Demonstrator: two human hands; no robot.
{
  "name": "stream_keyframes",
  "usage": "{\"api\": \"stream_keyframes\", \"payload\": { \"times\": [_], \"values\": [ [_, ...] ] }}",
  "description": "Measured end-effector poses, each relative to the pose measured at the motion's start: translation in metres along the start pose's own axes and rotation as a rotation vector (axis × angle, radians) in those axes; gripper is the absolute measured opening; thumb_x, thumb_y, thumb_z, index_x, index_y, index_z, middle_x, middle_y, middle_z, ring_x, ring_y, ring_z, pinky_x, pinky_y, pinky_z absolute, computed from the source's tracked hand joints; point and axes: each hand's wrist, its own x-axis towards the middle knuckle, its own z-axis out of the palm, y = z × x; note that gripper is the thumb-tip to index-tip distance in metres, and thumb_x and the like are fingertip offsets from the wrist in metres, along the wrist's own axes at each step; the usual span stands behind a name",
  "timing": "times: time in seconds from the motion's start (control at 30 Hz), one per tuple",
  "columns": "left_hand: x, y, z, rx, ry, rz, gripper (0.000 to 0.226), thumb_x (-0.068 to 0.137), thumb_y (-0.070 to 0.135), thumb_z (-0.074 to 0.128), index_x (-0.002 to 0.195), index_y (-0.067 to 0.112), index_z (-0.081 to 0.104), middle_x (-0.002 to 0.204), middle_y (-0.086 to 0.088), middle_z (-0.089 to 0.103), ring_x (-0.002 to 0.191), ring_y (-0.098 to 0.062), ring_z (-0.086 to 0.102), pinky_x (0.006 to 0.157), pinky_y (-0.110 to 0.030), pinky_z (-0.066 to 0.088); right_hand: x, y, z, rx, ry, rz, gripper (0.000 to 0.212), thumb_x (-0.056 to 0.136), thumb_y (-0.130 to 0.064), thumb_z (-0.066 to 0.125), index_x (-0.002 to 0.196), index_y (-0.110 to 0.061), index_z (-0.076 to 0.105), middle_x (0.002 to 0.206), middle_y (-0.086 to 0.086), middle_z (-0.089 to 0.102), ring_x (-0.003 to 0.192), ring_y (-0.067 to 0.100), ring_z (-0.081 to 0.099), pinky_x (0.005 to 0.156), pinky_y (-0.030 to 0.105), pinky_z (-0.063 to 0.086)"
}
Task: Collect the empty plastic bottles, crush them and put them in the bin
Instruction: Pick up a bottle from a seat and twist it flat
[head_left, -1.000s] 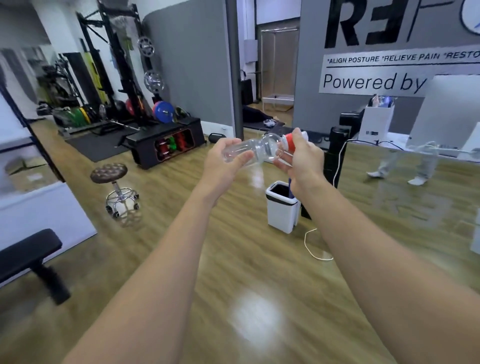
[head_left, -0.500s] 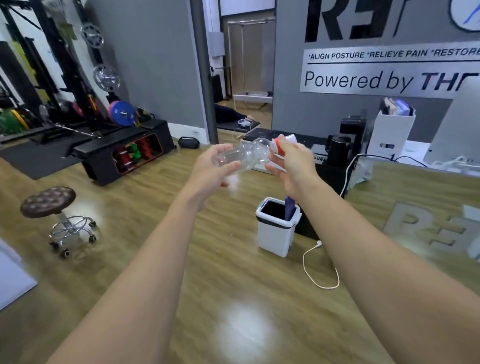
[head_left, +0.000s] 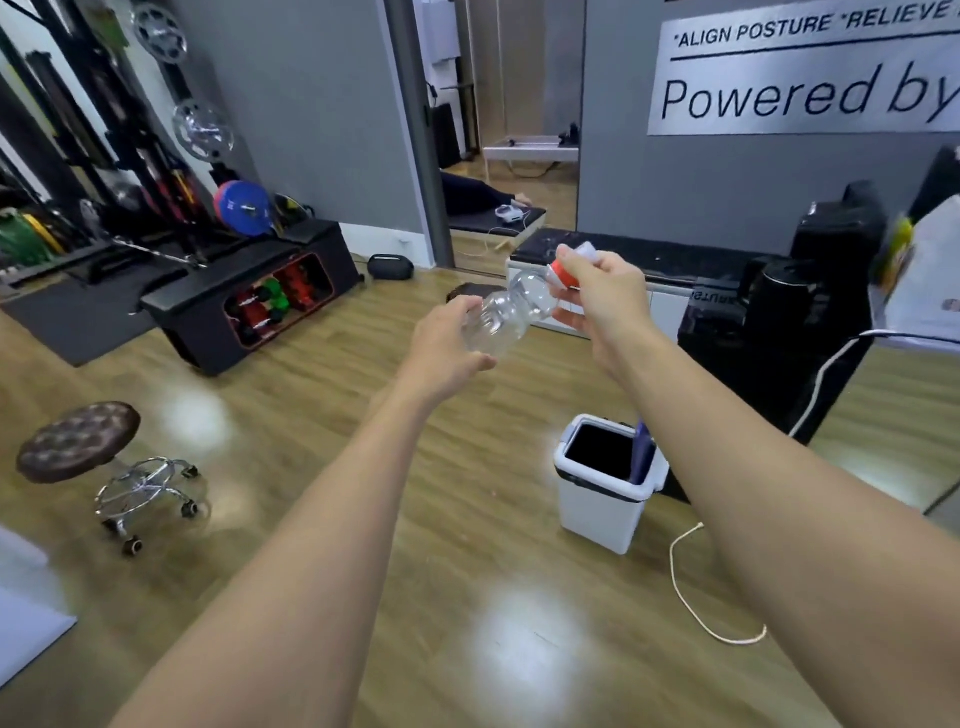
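A head-worn camera looks down two bare forearms held out over a wooden floor (head_left: 441, 597) in a gym. Between the two hands is a clear plastic bottle (head_left: 511, 312), held in the air and tilted, with its base low on the left and its neck higher on the right. The left hand (head_left: 447, 338) grips the base end, fingers curled around the far side and the thumb wrapped under the near side. The right hand (head_left: 602, 296) grips the neck end, its fingers curled closed around an orange band (head_left: 560, 274) and a pale cap (head_left: 589, 252) that pokes out just above the fingertips. The bottle's body looks ribbed and empty; motion blur hides whether it is already dented. Below the right hand's fingers and slightly to their right, well apart from them, a white bin (head_left: 597, 512) stands on the floor with its dark mouth open, and a blue item (head_left: 643, 452) leans inside its right edge. A pale cable (head_left: 691, 587) loops on the floor just right of the bin. Far to the left of the left hand's fingers and lower stands a brown padded stool (head_left: 78, 441) on a chrome wheeled base. Beyond the fingers to the left sits a black storage box (head_left: 249, 296) holding red and green weights.
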Motion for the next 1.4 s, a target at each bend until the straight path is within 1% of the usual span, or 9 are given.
{"api": "stream_keyframes", "payload": {
  "times": [0.13,0.27,0.4,0.6,0.77,0.93,1.1,1.2,1.4],
  "values": [
    [0.084,-0.047,0.036,-0.048,-0.076,0.010,0.073,0.069,0.011,0.084,0.135,0.016,0.053,0.130,-0.007,0.060,0.119,-0.023,0.055,0.086,-0.017,0.036,0.076,0.035,0.019,-0.094,0.048,0.004,0.024,0.091,-0.038,0.064,0.099,-0.015,0.068,0.104,0.007,0.071,0.094,0.019,0.070,0.061,0.025,0.058],
    [0.161,-0.083,0.072,-0.090,-0.222,0.032,0.070,0.072,0.003,0.079,0.136,0.011,0.053,0.131,-0.012,0.059,0.119,-0.027,0.056,0.096,-0.038,0.049,0.137,0.068,0.023,-0.177,0.181,0.074,0.026,0.091,-0.035,0.065,0.104,-0.013,0.068,0.111,0.012,0.069,0.094,0.022,0.069,0.073,0.034,0.062],
    [0.226,-0.105,0.128,-0.076,-0.360,0.087,0.056,0.082,0.003,0.070,0.135,0.009,0.054,0.130,-0.012,0.062,0.120,-0.025,0.056,0.093,-0.022,0.041,0.194,0.099,0.013,-0.215,0.302,0.113,0.031,0.088,-0.032,0.069,0.112,-0.013,0.068,0.111,0.009,0.069,0.081,0.017,0.068,0.067,0.029,0.060],
    [0.299,-0.121,0.227,-0.120,-0.599,0.071,0.054,0.088,0.005,0.062,0.139,0.017,0.051,0.132,-0.010,0.061,0.120,-0.026,0.057,0.100,-0.028,0.044,0.282,0.166,-0.019,-0.286,0.474,0.214,0.013,0.083,-0.025,0.074,0.095,-0.021,0.072,0.101,0.004,0.073,0.096,0.026,0.071,0.086,0.046,0.059],
    [0.351,-0.134,0.315,-0.125,-0.776,0.035,0.056,0.088,-0.004,0.051,0.141,0.014,0.048,0.134,-0.014,0.060,0.127,-0.028,0.054,0.106,-0.038,0.043,0.343,0.259,-0.046,-0.232,0.602,0.387,0.013,0.077,-0.012,0.074,0.081,-0.025,0.072,0.094,0.007,0.074,0.094,0.022,0.068,0.090,0.051,0.056],
    [0.381,-0.158,0.420,-0.310,-0.953,-0.139,0.050,0.089,0.000,0.054,0.135,0.020,0.052,0.131,-0.010,0.061,0.114,-0.026,0.059,0.097,-0.048,0.051,0.374,0.369,-0.070,-0.104,0.819,0.555,0.028,0.086,-0.007,0.067,0.113,-0.017,0.070,0.106,0.006,0.070,0.103,0.024,0.065,0.097,0.050,0.052],
    [0.389,-0.206,0.524,-0.305,-1.157,-0.193,0.051,0.090,0.002,0.049,0.135,0.026,0.053,0.134,-0.001,0.060,0.117,-0.025,0.059,0.098,-0.048,0.051,0.392,0.474,-0.088,-0.113,0.984,0.686,0.033,0.091,-0.008,0.063,0.124,-0.011,0.065,0.116,0.013,0.068,0.114,0.032,0.062,0.100,0.050,0.049],
    [0.395,-0.241,0.594,-0.224,-1.254,-0.142,0.049,0.087,0.000,0.046,0.125,0.029,0.058,0.124,-0.003,0.066,0.112,-0.029,0.061,0.095,-0.050,0.050,0.403,0.536,-0.101,-0.220,1.009,0.724,0.032,0.093,-0.013,0.059,0.124,-0.011,0.065,0.122,0.011,0.067,0.114,0.028,0.061,0.102,0.046,0.047],
    [0.394,-0.306,0.694,-0.060,-1.299,-0.074,0.051,0.088,0.003,0.047,0.135,0.023,0.052,0.126,-0.007,0.065,0.118,-0.027,0.058,0.101,-0.036,0.045,0.427,0.660,-0.125,-0.399,0.905,0.902,0.027,0.095,-0.020,0.051,0.116,-0.015,0.067,0.117,0.011,0.069,0.108,0.032,0.062,0.091,0.035,0.048]
  ]
}}
